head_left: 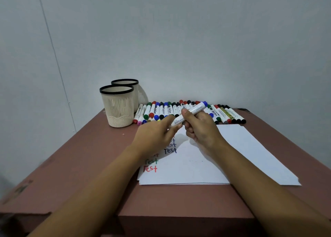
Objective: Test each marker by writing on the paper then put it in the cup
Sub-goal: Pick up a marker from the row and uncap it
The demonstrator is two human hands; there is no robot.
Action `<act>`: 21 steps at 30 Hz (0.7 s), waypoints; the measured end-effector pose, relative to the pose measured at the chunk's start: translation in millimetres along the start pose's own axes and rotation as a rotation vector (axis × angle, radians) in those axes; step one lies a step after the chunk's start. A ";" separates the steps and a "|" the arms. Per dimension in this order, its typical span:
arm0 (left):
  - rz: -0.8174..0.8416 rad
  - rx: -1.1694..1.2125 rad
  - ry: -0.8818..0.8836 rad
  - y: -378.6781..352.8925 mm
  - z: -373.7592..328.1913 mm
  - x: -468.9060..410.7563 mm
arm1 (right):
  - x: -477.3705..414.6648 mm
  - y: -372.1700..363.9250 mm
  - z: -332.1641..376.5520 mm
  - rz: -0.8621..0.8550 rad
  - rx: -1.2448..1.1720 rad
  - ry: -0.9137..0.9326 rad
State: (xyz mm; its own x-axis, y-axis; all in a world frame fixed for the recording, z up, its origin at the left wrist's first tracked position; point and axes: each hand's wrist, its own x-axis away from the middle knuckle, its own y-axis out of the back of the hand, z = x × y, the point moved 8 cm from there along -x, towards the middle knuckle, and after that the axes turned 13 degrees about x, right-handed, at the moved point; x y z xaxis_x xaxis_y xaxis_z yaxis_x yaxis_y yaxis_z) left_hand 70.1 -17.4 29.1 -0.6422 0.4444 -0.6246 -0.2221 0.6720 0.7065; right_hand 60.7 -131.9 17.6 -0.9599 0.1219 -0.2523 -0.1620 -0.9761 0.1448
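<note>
On the near table (86, 165), white paper (197, 166) with "Test" words (170, 150) at its left, blank room to the right. Above it, right hand (201, 131) wrapped round a blue marker (190, 112), left hand (155, 135) pinching its near end, likely to open it. Behind, a marker row (162, 110). Far left, open cup (118, 109), path free.

Above the far part of the paper (250, 147), the right hand (198, 129) is gripping a white marker (192, 111) with a blue end. The left hand (154, 134) is pinching its lower end with the fingers (166, 123). A row of markers (231, 115) is lying on the table (89, 156) just beyond the paper's far edge. Beyond its far left corner, a cream cup (118, 111) is standing, with a second cup (138, 91) behind it. The word "Test" (150, 168) is showing several times on the paper's left part.
</note>
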 end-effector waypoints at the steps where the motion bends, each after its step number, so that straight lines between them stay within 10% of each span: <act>1: -0.023 0.000 0.000 3.9 1.0 1.3 | 0.7 -0.2 1.2 0.011 -0.003 0.017; 7: 0.031 0.164 0.194 4.2 18.4 2.1 | 2.0 13.2 -2.7 -0.144 -0.050 -0.067; 12: -0.256 0.742 0.529 7.5 65.7 6.1 | 5.2 17.5 -16.2 -0.195 -0.419 -0.215; 21: -0.221 0.772 0.683 -2.4 87.9 9.4 | 22.1 -19.9 -15.9 0.043 0.011 -0.135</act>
State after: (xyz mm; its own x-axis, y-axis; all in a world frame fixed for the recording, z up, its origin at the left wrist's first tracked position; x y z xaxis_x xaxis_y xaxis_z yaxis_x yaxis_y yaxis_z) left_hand 129.0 37.3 -7.7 -0.9746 -0.0008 -0.2240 -0.0115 0.9989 0.0463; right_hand 46.3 -112.6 -6.1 -0.9880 0.1036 -0.1149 -0.1216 -0.9791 0.1632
